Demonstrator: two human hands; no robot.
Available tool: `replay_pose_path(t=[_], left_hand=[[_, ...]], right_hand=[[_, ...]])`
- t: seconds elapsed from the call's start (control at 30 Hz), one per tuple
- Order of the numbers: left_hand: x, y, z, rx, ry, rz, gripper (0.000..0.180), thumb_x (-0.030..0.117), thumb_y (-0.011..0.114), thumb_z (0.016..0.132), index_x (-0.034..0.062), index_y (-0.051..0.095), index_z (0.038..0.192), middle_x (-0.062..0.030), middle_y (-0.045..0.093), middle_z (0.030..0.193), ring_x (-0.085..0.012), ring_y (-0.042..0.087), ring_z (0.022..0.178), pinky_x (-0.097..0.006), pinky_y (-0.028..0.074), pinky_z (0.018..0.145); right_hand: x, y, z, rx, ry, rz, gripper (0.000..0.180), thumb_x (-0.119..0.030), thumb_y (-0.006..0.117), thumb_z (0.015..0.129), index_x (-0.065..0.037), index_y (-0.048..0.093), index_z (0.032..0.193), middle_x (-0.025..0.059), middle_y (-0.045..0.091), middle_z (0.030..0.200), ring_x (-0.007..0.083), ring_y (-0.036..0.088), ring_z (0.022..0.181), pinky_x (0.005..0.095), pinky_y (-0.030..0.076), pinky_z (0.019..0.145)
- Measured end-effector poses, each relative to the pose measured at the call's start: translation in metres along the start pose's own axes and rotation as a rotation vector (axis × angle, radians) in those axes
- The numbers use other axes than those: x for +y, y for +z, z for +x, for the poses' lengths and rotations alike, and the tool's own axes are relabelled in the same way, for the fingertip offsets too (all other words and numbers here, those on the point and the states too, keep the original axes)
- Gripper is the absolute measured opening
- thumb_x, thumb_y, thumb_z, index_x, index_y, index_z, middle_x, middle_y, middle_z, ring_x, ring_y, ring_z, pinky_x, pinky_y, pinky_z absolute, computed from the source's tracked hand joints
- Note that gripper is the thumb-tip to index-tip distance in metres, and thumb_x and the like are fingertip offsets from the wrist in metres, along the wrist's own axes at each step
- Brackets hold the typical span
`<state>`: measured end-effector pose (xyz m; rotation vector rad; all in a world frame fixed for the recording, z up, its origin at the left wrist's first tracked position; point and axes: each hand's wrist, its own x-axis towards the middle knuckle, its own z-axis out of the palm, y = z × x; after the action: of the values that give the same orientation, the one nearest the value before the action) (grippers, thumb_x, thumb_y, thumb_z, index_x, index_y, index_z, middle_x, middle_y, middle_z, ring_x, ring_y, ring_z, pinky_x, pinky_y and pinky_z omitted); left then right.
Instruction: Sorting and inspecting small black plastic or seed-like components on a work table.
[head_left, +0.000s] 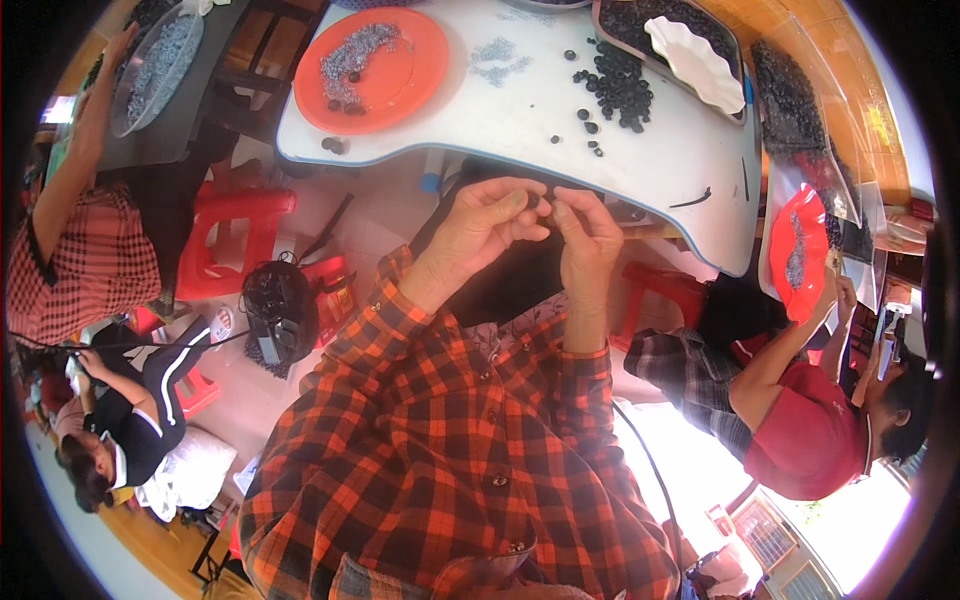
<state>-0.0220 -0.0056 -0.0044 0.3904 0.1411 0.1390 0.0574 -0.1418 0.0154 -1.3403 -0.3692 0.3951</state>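
In front of my chest, just off the table's near edge, my two hands meet at the fingertips. My left hand point(485, 225) is closed in a pinch on a small black round part point(532, 201). Close against it, my right hand point(588, 235) is pinched too; whatever sits between its fingertips is too small to make out. Beyond them on the white table point(470, 120) lies a pile of small black round parts point(617, 88), a few strayed nearer me. An orange-red plate point(388, 112) at the left holds tiny grey-blue pieces point(355, 55) and a few black parts.
At the far right a white wavy dish point(697, 66) rests on a tray of black parts point(740, 108). A black strip point(692, 198) lies near the table's right edge. Co-workers sit on both sides, one by a red wavy dish point(797, 255). Red stools point(228, 235) stand left.
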Motion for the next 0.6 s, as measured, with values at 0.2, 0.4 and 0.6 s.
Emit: replay_pose_path(t=[0.2,0.4,0.6], left_hand=[[-0.001,0.001,0.0,0.01,0.008,-0.03,0.025,0.009,0.058,0.094,-0.0083,0.06,0.112,-0.0132,0.065,0.09,-0.0215,0.067,0.084,-0.038,0.061,0.081],[-0.003,0.007,0.0,0.048,0.038,-0.014,0.027,0.011,0.059,0.094,-0.0094,0.06,0.111,-0.0143,0.064,0.087,-0.0147,0.065,0.075,-0.039,0.062,0.08],[-0.002,0.006,0.002,0.023,0.057,-0.045,0.029,0.011,0.059,0.094,-0.0091,0.059,0.114,-0.0138,0.064,0.094,-0.0152,0.064,0.085,-0.037,0.059,0.087]], right_hand=[[0.0,0.004,-0.001,0.001,0.021,0.013,0.015,0.004,0.064,0.087,0.001,0.068,0.1,0.0003,0.062,0.092,0.0069,0.057,0.082,0.0195,0.045,0.075],[-0.001,0.004,-0.002,0.004,0.032,0.044,0.014,0.003,0.064,0.087,0.0,0.068,0.1,0.0,0.062,0.092,0.0067,0.057,0.082,0.0198,0.046,0.074],[-0.012,0.009,-0.003,-0.013,-0.14,-0.161,0.014,0.001,0.064,0.088,0.0,0.067,0.101,0.0018,0.061,0.095,0.007,0.057,0.083,0.0196,0.045,0.073]])
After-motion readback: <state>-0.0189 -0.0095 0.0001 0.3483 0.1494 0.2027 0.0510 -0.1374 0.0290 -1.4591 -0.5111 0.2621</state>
